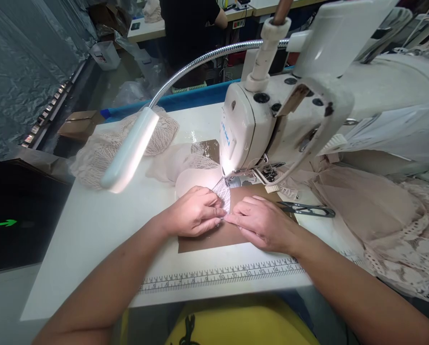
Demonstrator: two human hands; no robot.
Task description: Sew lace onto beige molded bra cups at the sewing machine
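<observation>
Under the head of a white sewing machine (236,129) lies a pale piece of lace fabric (224,194), lit brightly near the needle. My left hand (196,212) pinches the near end of this lace, with a smooth beige cup-shaped piece (196,179) just behind it. My right hand (260,223) meets it from the other side, thumb and fingers closed on the same edge, so the fingertips of both hands almost touch. Beneath them is a brown plate (207,243) on the white table. To the right of my right hand lie black thread snips (307,210).
A lamp (131,148) on a bendable metal neck hangs over the table's left part. Lace pieces (99,153) are heaped at the back left, more beige lace fabric (379,206) at the right. A ruler strip (221,277) runs along the front. Beyond, a person (187,38) in black.
</observation>
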